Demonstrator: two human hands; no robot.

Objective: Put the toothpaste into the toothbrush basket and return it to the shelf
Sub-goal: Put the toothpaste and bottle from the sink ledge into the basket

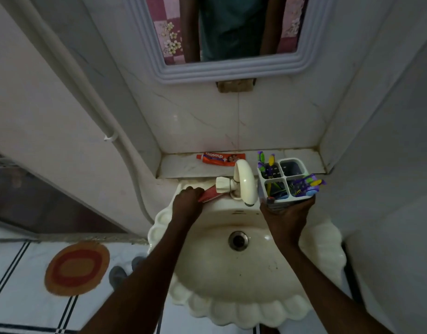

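Fingers of the left hand pinch a red toothpaste tube on the sink ledge, while the right hand grips the toothbrush basket near, ready to receive it.

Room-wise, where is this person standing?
Most likely a small home bathroom: a scalloped washbasin with a tap, a wall mirror, and a toothbrush basket beside a toothpaste tube.

The left hand and tap hide much of the toothpaste.
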